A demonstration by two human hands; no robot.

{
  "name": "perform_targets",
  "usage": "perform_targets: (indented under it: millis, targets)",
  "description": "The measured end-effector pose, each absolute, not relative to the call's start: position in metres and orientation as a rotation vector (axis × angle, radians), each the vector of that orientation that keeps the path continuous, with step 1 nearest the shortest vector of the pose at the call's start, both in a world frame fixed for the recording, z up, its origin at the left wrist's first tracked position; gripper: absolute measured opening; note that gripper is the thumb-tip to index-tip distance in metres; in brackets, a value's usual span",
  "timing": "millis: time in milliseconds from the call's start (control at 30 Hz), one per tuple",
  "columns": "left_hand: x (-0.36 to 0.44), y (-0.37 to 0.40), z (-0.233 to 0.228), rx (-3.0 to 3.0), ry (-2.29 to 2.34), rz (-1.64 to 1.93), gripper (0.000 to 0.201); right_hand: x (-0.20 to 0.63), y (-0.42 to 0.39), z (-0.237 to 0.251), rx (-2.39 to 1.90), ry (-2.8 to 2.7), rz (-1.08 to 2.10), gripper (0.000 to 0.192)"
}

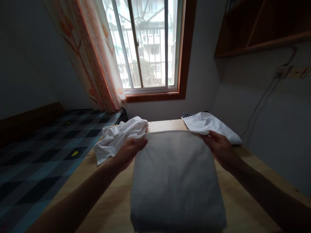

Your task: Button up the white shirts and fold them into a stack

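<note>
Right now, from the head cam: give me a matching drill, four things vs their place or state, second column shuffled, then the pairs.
Things:
1. grey folded cloth
2. crumpled white garment
3. folded white garment
4. curtain

Place or state:
A. hangs at the window's left side
B. lies flat mid-table, its far corners gripped by the left hand and right hand
C. bunched up on the table's far left
D. lies neat on the table's far right, on something striped

Pairs: 1-B, 2-C, 3-D, 4-A
</note>
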State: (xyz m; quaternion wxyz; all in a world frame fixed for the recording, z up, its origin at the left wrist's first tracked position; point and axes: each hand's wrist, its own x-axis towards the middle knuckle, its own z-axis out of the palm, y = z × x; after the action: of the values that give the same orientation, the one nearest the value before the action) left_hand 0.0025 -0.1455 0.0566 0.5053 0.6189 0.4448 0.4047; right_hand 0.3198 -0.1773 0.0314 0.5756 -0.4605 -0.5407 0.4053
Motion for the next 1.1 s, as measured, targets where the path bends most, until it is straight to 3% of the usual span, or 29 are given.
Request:
perform_targets:
  millis: [100,267,433,600,700,800,900,1100]
  targets:
    - [0.022,-0.076,0.037,1.422,1.165,1.032,0.038,0.314,-0.101,0.015,-1.276,-1.292,0.888,0.036]
    - [0.032,-0.017,-0.004,1.718,1.866,0.913,0.02,0.311,-0.032,-0.045,-1.815,-1.307,0.57,0.017]
    - [0.053,-0.04,-0.01,2.369,2.052,0.815,0.032,0.307,-0.02,-0.073,-1.86,-1.297,0.506,0.015]
    - [0.082,-0.05,-0.004,2.698,1.795,0.602,0.048,0.301,-0.025,-0.07,-1.723,-1.262,0.539,0.025]
    - [0.081,-0.027,-0.005,2.597,1.761,0.388,0.069,0.304,-0.041,-0.072,-1.605,-1.265,0.678,0.032]
    - [0.067,-0.008,-0.01,2.387,1.942,0.268,0.077,0.312,-0.063,-0.077,-1.442,-1.182,1.023,0.026]
    - [0.047,-0.006,-0.018,2.236,2.128,0.459,0.071,0.318,-0.08,-0.078,-1.251,-1.065,1.312,0.027]
    - [0.022,-0.018,-0.036,1.854,1.894,0.566,0.027,0.308,-0.085,-0.059,-1.052,-1.18,1.236,0.039]
